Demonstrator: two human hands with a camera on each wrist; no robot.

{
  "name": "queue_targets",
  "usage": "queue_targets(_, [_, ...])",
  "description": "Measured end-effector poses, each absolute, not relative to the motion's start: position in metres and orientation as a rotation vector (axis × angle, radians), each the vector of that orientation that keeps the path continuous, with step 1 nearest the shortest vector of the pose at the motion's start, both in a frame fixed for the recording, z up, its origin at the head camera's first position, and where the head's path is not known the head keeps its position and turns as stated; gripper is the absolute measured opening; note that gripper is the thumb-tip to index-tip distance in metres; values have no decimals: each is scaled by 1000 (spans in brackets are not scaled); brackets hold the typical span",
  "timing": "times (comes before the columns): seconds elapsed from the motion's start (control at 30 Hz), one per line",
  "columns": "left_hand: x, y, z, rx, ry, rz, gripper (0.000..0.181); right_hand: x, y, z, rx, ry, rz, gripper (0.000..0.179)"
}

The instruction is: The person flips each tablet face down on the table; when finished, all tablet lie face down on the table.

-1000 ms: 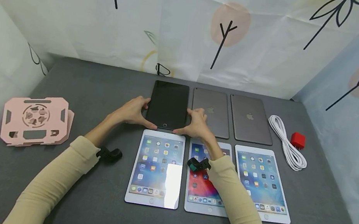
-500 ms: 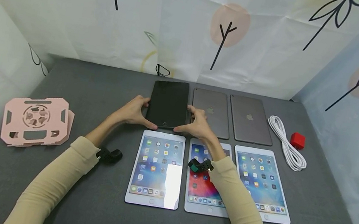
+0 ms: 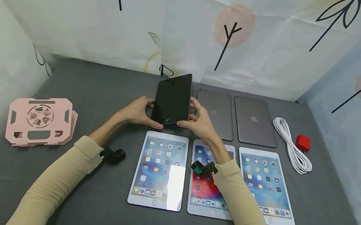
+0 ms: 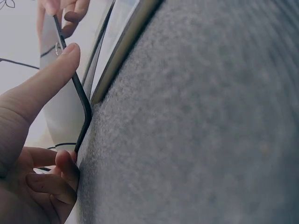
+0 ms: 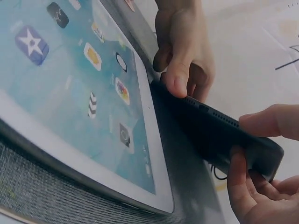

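Note:
Both hands hold a tablet with a dark screen and a round home button, tilted so its right side stands higher than its left. My left hand grips it by the lower left corner, thumb on the bottom edge and fingers at the side. At the lower right corner my right hand pinches it, with fingers under the back and thumb on the bottom edge. The right wrist view shows the tablet's dark underside. In the left wrist view, the tablet's lower left corner is close over the grey cloth.
Two grey tablets lie face down to the right. In front, three white tablets with lit screens lie in a row. A coiled white cable, red plug and pink cut-out panels flank them.
The dark-screen tablet has gone from lying flat to tilted, its far end and right side lifted. My right hand has risen with it, its fingers now curled underneath.

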State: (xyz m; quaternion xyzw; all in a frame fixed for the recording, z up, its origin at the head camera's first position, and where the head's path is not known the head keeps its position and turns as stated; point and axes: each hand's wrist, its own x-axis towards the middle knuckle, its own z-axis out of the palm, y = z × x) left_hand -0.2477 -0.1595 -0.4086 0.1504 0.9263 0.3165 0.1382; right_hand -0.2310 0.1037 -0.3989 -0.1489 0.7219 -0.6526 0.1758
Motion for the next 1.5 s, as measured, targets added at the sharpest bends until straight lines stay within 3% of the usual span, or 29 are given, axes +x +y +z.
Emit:
queue_targets(1.0, [-256,-92,-411,589,2414,1165,105,-215,138,-356,-532,2334,-1728,91])
queue_targets(1.5, [-252,-92,-396,795,2349,1247,105,-214,135,-354,-617,2386,-1660,85])
